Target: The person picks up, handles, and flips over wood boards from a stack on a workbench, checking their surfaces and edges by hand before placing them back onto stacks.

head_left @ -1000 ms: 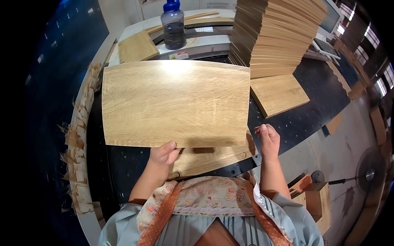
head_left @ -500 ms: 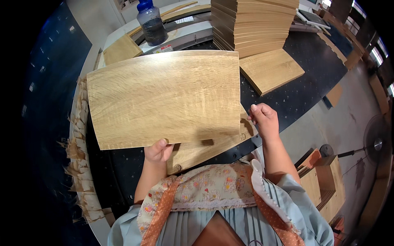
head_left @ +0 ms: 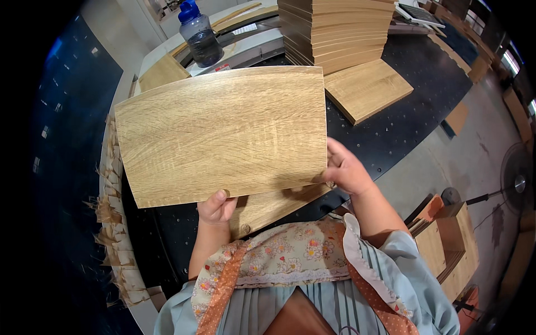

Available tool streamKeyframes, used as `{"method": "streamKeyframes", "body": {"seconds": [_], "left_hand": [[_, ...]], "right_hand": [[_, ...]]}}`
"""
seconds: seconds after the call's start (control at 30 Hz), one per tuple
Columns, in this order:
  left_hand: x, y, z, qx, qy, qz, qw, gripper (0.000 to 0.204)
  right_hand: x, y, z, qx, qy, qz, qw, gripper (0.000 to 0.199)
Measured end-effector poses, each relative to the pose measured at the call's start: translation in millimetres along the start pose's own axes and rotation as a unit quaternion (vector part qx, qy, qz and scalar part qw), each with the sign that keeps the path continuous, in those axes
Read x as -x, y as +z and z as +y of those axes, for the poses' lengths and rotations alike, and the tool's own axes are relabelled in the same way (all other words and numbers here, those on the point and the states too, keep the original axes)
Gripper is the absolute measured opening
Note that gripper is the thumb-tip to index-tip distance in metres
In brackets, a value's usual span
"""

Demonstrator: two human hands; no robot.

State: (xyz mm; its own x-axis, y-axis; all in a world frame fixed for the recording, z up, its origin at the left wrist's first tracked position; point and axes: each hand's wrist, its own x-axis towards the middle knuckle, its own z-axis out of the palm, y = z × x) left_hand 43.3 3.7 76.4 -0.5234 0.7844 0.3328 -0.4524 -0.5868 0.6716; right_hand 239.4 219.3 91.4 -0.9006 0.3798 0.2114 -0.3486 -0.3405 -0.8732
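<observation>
A light wood-grain board [head_left: 223, 134] is held up tilted in front of me, its broad face toward me. My left hand [head_left: 216, 207] grips its lower edge, thumb on the face and fingers hidden behind. At the lower right corner, my right hand [head_left: 346, 170] has closed on the right edge, with part of its fingers behind the board. Beneath lies a second wood-grain board [head_left: 273, 207] with a round fitting near its lower left corner; the held board covers most of it.
A tall stack of boards [head_left: 349, 33] stands at the back, with several flat boards [head_left: 371, 89] before it on the black perforated table [head_left: 413, 111]. A blue-capped water bottle [head_left: 202, 42] stands at back left. Torn brown strips [head_left: 114, 223] line the left edge. A fan [head_left: 516, 181] is on the right.
My right hand has moved left and taken hold of the board's right edge. The left hand keeps its grip, and the board has tilted slightly.
</observation>
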Motion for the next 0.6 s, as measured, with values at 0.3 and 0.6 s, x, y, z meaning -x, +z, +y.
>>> {"method": "streamKeyframes", "body": {"seconds": [0.3,0.6], "left_hand": [[6.1,-9.2,2.0,0.033,-0.015,-0.022,0.999,0.061],[-0.3,-11.7,-3.1,0.093,-0.023,-0.041,0.995,0.058]], "right_hand": [[-9.6,-51.7,2.6,-0.091,-0.103,0.315,0.939,0.023],[-2.2,1.7,-10.1,-0.056,-0.038,0.083,0.994,0.030]]}}
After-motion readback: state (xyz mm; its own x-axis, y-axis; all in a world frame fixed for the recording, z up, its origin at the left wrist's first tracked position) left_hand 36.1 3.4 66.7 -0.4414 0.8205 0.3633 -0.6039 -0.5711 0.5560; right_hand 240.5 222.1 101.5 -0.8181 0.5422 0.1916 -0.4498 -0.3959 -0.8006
